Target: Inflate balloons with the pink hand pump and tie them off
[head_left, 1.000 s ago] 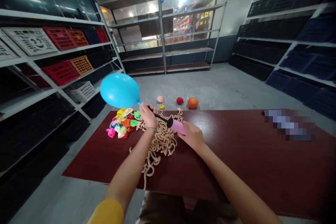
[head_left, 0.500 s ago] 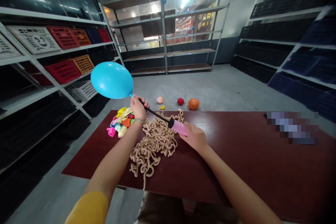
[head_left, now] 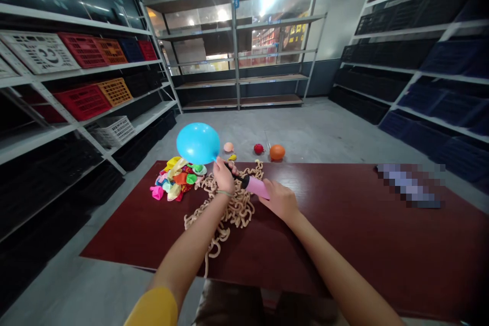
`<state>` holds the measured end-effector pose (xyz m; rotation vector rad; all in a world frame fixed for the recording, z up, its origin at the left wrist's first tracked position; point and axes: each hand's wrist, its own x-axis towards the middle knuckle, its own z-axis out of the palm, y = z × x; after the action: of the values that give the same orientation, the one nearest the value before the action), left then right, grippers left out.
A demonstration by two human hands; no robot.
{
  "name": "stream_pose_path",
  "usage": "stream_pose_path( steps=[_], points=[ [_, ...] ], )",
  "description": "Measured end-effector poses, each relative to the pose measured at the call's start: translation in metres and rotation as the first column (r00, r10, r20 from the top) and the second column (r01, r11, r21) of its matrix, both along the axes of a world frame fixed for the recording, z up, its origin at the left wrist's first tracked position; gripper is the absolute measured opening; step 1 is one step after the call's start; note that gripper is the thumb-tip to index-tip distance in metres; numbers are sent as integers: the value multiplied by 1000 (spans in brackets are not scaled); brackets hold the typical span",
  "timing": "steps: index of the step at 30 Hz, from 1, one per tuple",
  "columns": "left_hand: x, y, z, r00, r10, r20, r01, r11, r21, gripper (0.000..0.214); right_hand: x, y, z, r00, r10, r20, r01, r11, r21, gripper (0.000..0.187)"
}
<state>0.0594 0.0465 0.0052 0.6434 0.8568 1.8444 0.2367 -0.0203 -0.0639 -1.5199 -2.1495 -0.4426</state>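
My left hand (head_left: 223,175) pinches the neck of a light blue inflated balloon (head_left: 197,143) onto the black nozzle of a pink hand pump (head_left: 256,187). My right hand (head_left: 280,200) grips the pump's pink barrel. Both hands rest just above a tangled heap of tan knotted cord (head_left: 225,209) on a dark red table (head_left: 344,229). To the left of my left hand lies a pile of limp multicoloured balloons (head_left: 173,181). Past the table's far edge, a peach balloon (head_left: 228,147), a red balloon (head_left: 259,148) and an orange balloon (head_left: 277,152) lie on the floor.
White shelving with red, orange and white crates (head_left: 84,102) stands on the left, and shelves of dark crates (head_left: 420,76) on the right. Bare metal shelving (head_left: 235,66) stands at the back. A pixelated object (head_left: 410,186) lies on the table's right side.
The blue balloon looks smaller and has moved right and down. My left hand has moved right, closer to the pump. The pump has shifted slightly left.
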Motion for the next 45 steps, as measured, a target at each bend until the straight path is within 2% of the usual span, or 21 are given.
stream_pose_path(
  steps=[5, 8, 11, 15, 18, 20, 26, 28, 30, 32, 36, 39, 42, 45],
  points=[
    [-55, 26, 55, 997, 74, -31, -72, 996, 58, 34, -5, 3, -3, 994, -8, -105, 8, 1000, -3, 37],
    [-58, 36, 66, 988, 152, -38, -147, 984, 98, 33, -12, 6, -2, 991, -33, -133, 33, 999, -4, 38],
    [-29, 31, 49, 985, 163, -51, -159, 985, 69, 37, -17, 7, -3, 987, -81, -140, 81, 997, 0, 38],
    [16, 7, 7, 996, 53, -66, -52, 998, 23, 39, -15, 5, -4, 989, -87, -117, 91, 995, 29, 40],
    [21, -4, -8, 999, 4, -43, -4, 1000, 1, 37, -13, 2, -3, 996, -33, -78, 35, 999, 21, 41],
    [9, -1, -1, 999, -19, -42, 19, 1000, 0, 36, -13, 0, -2, 996, -9, -86, 9, 1000, 4, 41],
    [-44, 32, 64, 996, 15, -83, -9, 998, 66, 32, -13, 1, -3, 981, -9, -193, 9, 1000, 0, 40],
    [-50, 39, 75, 996, 39, -75, -32, 996, 87, 33, -13, 4, -4, 979, -10, -206, 15, 1000, 23, 39],
    [-45, 41, 73, 996, 73, -49, -68, 993, 98, 33, -14, 7, -6, 981, -24, -195, 33, 999, 42, 37],
    [-30, 35, 62, 996, 85, -32, -82, 993, 88, 33, -14, 9, -6, 983, -47, -178, 56, 997, 47, 37],
    [17, 12, 28, 998, -40, -57, 42, 998, 44, 35, -12, 9, -7, 978, -85, -188, 95, 995, 41, 41],
    [38, -2, 11, 995, -73, -66, 75, 997, 32, 37, -8, 6, -7, 981, -85, -173, 93, 995, 38, 39],
    [29, 0, 10, 996, -63, -59, 64, 998, 12, 36, -4, 2, -4, 989, -62, -131, 65, 998, 23, 37],
    [-1, 15, 25, 999, -20, -43, 21, 1000, 7, 34, -2, 1, -3, 993, -56, -108, 57, 998, 10, 37]
  ],
)
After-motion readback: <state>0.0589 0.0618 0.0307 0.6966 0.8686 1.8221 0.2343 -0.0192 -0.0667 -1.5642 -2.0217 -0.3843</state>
